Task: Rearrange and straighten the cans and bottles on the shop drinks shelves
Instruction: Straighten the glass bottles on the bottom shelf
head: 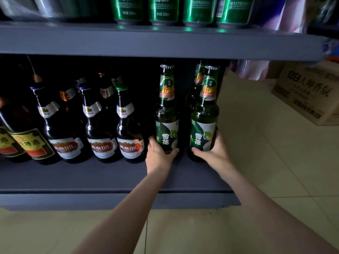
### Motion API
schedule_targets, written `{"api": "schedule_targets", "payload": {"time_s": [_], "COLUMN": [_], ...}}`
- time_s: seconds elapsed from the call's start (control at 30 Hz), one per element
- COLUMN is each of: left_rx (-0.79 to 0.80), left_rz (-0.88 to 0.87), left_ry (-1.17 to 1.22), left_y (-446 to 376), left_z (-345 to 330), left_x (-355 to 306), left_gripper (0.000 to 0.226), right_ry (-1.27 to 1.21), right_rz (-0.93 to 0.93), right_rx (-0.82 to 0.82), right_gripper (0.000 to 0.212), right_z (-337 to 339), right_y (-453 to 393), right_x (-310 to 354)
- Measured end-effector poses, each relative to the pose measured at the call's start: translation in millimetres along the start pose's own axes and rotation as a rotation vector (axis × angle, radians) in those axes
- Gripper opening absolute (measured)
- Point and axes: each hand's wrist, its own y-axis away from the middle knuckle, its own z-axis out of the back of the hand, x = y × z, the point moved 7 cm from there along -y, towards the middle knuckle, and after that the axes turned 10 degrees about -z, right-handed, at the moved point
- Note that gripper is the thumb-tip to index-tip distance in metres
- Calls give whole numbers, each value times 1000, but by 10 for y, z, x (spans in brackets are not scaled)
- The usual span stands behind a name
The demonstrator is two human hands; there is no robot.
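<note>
- Bottles of green glass, two in the front row of the lower shelf (110, 178), are the objects in hand; each stands upright near the shelf's right end, white-and-green label facing out.
- Left hand (157, 154) grips the base of the left green bottle (167, 125), thumb across the front, fingers curled behind.
- Right hand (214, 149) grips the base of the right green bottle (203, 129) likewise; a third green bottle (197, 83) stands just behind it.
- Gap between the two held bottles is wider than the gaps in the row to the left; closing it appears to remain.
- Dark bottles (130, 129) with red-and-white labels stand upright and fairly even; the yellow-labelled bottles (27, 142) at far left appear tilted, possibly by the wide lens.
- Green cans (163, 10) line the upper shelf (146, 43), apparently in order.
</note>
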Motion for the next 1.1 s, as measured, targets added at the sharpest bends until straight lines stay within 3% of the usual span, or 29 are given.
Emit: {"api": "schedule_targets", "payload": {"time_s": [0.2,0.5,0.7,1.1], "left_rx": [-17,-144,-158,-92], "left_rz": [-22,28,-6,-49], "left_ry": [30,92,36,85], "left_y": [-10,151,103,79], "left_z": [23,-101,-88,-36], "left_x": [64,104,142,156], "left_gripper": [79,79,75,78], "right_ry": [18,-5,-19,-7], "right_rz": [-50,12,64,81], "right_rx": [138,-180,-220,-229], "right_gripper": [75,74,59,53], "right_z": [-56,-160,-159,-150], "right_y": [-48,82,136,141], "right_x": [-28,-180,-200,-193]}}
